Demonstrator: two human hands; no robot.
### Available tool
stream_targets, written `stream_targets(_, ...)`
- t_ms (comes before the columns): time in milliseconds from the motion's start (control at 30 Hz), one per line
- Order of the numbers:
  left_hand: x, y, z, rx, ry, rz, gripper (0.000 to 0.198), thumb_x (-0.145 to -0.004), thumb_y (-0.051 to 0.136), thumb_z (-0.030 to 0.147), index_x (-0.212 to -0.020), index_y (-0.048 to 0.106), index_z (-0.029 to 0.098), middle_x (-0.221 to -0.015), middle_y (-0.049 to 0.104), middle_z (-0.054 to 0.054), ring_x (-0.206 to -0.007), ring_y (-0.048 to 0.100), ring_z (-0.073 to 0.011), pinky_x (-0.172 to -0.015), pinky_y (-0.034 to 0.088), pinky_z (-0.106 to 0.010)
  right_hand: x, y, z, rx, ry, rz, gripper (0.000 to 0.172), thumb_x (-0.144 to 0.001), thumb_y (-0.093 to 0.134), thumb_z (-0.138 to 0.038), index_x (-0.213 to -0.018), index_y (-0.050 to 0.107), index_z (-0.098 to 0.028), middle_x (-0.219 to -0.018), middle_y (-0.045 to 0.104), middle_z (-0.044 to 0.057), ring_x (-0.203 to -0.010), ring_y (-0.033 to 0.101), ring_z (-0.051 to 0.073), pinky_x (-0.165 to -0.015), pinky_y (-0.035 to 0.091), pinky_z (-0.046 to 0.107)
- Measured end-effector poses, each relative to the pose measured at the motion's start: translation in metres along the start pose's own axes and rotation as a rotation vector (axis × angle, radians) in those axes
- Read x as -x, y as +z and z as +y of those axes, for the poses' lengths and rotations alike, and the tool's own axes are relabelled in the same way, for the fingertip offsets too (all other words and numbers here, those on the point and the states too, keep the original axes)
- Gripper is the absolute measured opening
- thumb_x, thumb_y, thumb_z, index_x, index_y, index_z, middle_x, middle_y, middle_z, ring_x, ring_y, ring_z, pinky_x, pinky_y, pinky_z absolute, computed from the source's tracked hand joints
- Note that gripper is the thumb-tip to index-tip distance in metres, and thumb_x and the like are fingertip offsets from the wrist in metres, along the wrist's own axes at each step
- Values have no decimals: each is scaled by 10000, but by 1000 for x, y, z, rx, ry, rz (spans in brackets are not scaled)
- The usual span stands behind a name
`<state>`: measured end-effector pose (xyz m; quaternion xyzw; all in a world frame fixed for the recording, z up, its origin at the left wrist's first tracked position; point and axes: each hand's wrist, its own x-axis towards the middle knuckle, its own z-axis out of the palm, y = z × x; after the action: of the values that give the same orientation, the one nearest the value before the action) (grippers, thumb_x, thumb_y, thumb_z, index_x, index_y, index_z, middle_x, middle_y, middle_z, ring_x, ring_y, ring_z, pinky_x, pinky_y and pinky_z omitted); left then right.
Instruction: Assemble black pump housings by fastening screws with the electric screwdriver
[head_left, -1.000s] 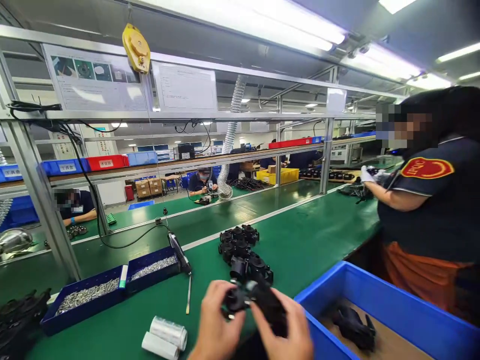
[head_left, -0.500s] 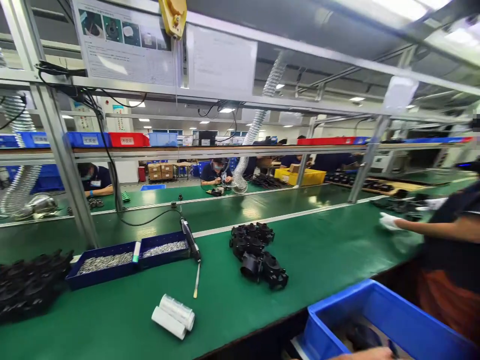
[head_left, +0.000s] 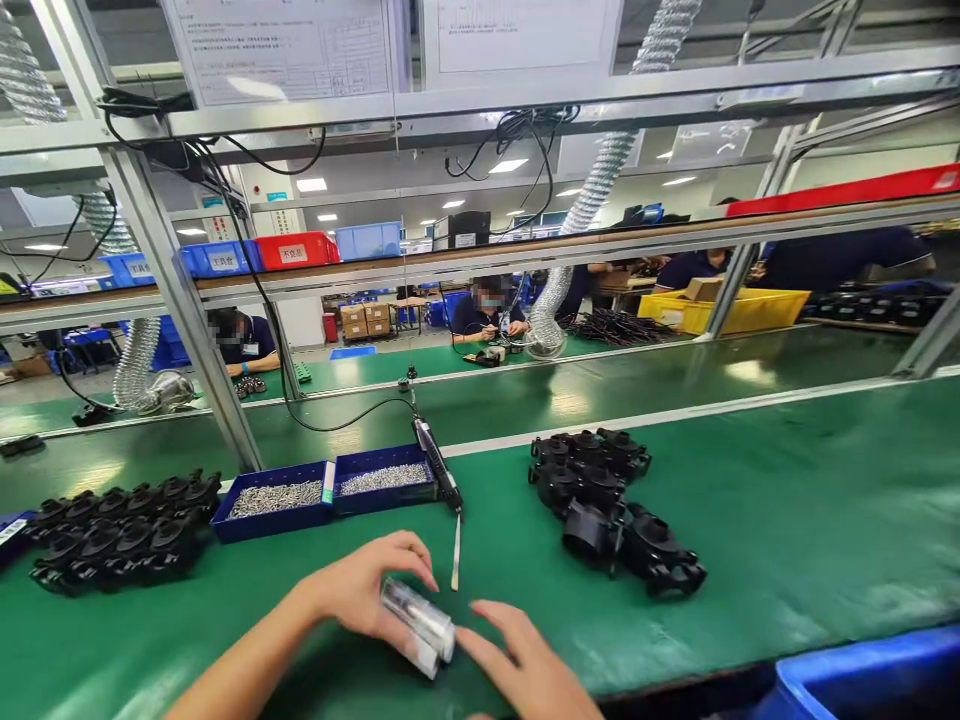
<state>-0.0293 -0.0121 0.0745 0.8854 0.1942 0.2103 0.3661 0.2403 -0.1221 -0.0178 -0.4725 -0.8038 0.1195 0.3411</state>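
Two white tubes, one with a glossy clear surface, lie side by side at the near edge of the green bench. My left hand is curled around them, thumb on the near side and fingers arched over the far side; part of the tubes is hidden behind it. At their right end, my right hand has its fingers apart, with a fingertip close to or touching the tubes. Beyond the hands lie a thin brush and a black electric screwdriver on a cable.
Two blue trays of small metal screws stand behind my left hand. Black moulded parts sit in rows at left, and more black parts at right. A blue bin is at lower right. Co-workers sit across the bench.
The view has swung right-to-left across the bench, away from the bin and the neighbouring person. Both my hands have come to the white tubes; earlier one hand was at the blue bin.
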Motion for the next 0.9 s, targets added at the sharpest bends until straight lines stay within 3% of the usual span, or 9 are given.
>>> stream_targets(100,23,-11,-42,81,-134,-43,881,-521,962,526,-1306,664,257,-1262,651,-101,-1139,620,-309,-1028,482,-447,-67,22,-18,-141,-46,-204,423,-798,717,-243,-1212,717,-329,-1267,696,84,-1164,640,316,-991,539,438)
stream_targets(200,32,-1,-79,304,-233,199,1007,-514,967,517,-1395,565,240,-1358,600,-123,-1182,605,-315,-1022,477,-439,-127,31,-8,-329,121,-251,170,-882,585,-245,-996,708,-221,-912,703,35,-867,673,220,-840,571,358)
stream_targets(267,33,5,-92,418,-240,367,1051,-531,962,510,-1436,503,239,-1390,576,-129,-1197,598,-310,-1019,473,-423,-159,34,6,-385,190,-283,200,-928,520,-309,-950,677,-186,-726,630,-9,-640,627,170,-631,570,292)
stream_targets(333,32,9,-99,423,-265,491,895,-618,912,530,-1373,545,217,-1272,638,-112,-1104,628,-285,-956,492,-396,-179,38,16,-413,204,-304,297,-955,466,-356,-1069,665,-167,-682,601,-23,-536,586,153,-500,527,259)
stream_targets(433,31,10,-105,358,-317,613,636,-735,819,538,-1237,620,201,-1097,678,-82,-951,638,-251,-848,502,-364,-187,42,19,-445,166,-211,462,-955,481,-361,-1371,546,-172,-996,705,74,-843,696,210,-656,580,302)
stream_targets(533,31,11,-109,330,-305,638,614,-728,830,485,-1244,619,229,-1141,663,-75,-957,625,-247,-839,495,-352,-180,46,16,-463,22,-107,427,-902,599,-317,-1316,619,-214,-1274,671,107,-1159,636,253,-916,539,358)
stream_targets(667,27,14,-104,285,-315,665,436,-774,791,452,-1110,661,205,-988,655,-45,-846,585,-202,-764,468,-305,-174,50,12,-458,34,-101,176,-887,616,-272,-980,746,-199,-971,766,56,-927,689,252,-862,513,371)
stream_targets(800,18,16,-93,154,-376,762,279,-806,746,449,-853,691,180,-827,628,-26,-763,542,-183,-706,419,-276,-176,62,12,-572,113,-72,156,-880,634,-297,-897,745,-188,-855,757,42,-835,677,237,-774,498,332)
stream_targets(900,16,16,-89,110,-438,829,359,-847,670,508,-713,661,175,-710,570,-10,-674,490,-162,-641,371,-262,-177,72,16,-679,192,-48,198,-873,649,-360,-895,718,-176,-807,731,45,-772,665,225,-686,502,301)
